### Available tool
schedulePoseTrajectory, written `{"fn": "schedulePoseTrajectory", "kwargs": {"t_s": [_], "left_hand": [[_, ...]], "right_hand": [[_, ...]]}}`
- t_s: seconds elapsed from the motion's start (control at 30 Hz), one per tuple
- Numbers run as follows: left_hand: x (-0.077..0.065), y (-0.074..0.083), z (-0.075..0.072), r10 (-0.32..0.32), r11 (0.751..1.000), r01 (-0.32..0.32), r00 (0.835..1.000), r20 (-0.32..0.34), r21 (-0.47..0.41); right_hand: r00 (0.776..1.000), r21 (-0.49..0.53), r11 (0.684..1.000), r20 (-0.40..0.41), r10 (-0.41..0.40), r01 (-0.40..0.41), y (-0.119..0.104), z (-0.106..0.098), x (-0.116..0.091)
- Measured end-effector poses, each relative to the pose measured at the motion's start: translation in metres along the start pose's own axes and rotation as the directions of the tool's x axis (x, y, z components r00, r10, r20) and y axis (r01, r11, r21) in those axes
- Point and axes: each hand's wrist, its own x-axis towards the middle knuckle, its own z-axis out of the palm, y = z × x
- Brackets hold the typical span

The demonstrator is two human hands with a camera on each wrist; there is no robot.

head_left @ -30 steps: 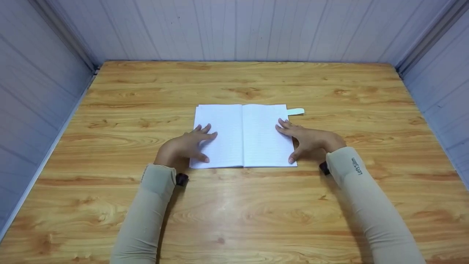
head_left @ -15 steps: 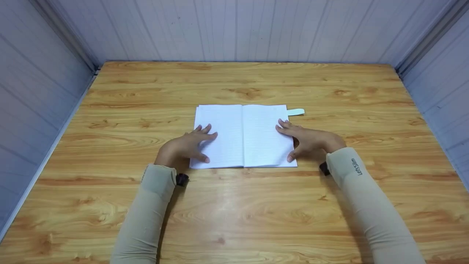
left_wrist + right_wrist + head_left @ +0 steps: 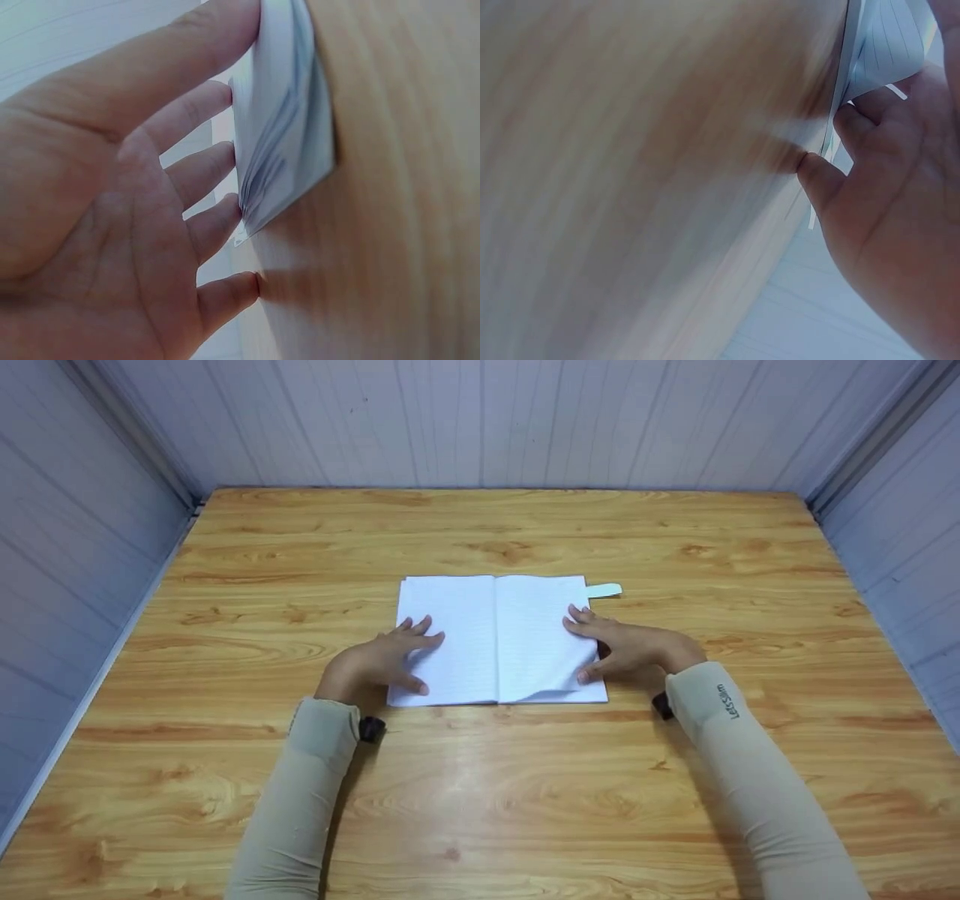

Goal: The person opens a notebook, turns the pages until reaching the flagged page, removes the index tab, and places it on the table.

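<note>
An open notebook [image 3: 465, 600] with white, faintly lined pages lies flat on the wooden table. My left hand [image 3: 384, 656] rests on its left page near the outer edge, fingers and thumb spread. The left wrist view shows the fingertips [image 3: 225, 154] along the layered page edges and the little finger down by the table. On the right page [image 3: 529, 637], my right hand [image 3: 626, 645] touches the outer edge with fingers spread. Its thumb pushes at the lower corner, where a sheet bends up off the pages beneath. That curled sheet [image 3: 889, 49] shows in the right wrist view.
A pale tab [image 3: 604, 590] sticks out from the notebook's upper right edge. The wooden table [image 3: 480, 795] extends on all sides of it. White panelled walls [image 3: 480, 424] stand at the back, left and right. Dark wrist devices [image 3: 371, 728] sit below the sleeves.
My right thumb has slid inward and up across the right page, and the sheet's lower right corner has lifted and curled. The left hand stays in place on the left page.
</note>
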Motion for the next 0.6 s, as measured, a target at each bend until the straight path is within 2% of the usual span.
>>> {"fn": "schedulePoseTrajectory", "kwargs": {"t_s": [0.27, 0.5, 0.6], "left_hand": [[-0.0001, 0.0005, 0.0011, -0.001, 1.0, 0.001, 1.0, -0.008, 0.002], [-0.0029, 0.0027, -0.0011, 0.04, 0.999, -0.04, 0.999, -0.005, 0.025], [-0.003, 0.0039, -0.002, 0.027, 0.999, -0.027, 1.0, 0.0, 0.024]], "right_hand": [[1.0, 0.013, 1.0, 0.001, -0.004, 0.004, 0.0008, 0.0002, -0.0012], [0.999, 0.033, 0.999, 0.001, -0.043, 0.043, 0.0021, 0.0, -0.0004], [0.999, 0.037, 0.999, 0.0, -0.04, 0.04, 0.0029, 0.0, 0.0001]]}}
